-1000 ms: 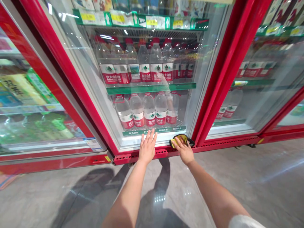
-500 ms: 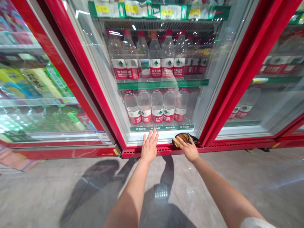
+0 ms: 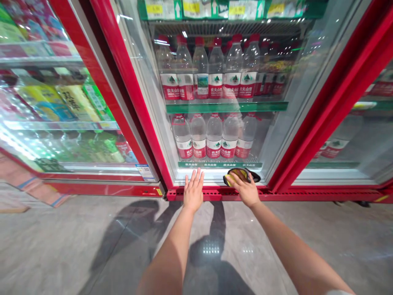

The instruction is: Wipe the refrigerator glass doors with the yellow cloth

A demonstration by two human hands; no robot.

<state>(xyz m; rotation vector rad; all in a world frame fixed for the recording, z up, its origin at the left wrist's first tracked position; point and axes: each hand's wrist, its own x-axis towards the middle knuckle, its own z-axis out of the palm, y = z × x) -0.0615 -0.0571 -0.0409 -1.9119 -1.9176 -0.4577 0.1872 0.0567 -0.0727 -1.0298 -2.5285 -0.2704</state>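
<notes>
My left hand [image 3: 193,192] has its fingers stretched out and apart, the tips over the bottom frame of a glass fridge door [image 3: 211,177]. Nothing is in it. To its right, my right hand [image 3: 246,190] presses a yellow-and-black cloth [image 3: 242,174] against the lower edge of the same door. The fingers partly cover the cloth, so its full shape is hidden. Behind the glass stand water bottles [image 3: 214,139] with red and white labels on the lowest shelf, and a row of red-capped bottles [image 3: 216,69] above them.
A red door frame [image 3: 135,94] runs along the left side. Another fridge with green and yellow drink bottles [image 3: 72,98] stands farther left, with a pinkish box [image 3: 46,190] at its foot. A third fridge door [image 3: 346,131] is at the right. Grey tiled floor [image 3: 307,229] lies below.
The view has turned left, so the fridges appear farther right. Against the door, both hands sit slightly farther left, the right one still on the cloth.
</notes>
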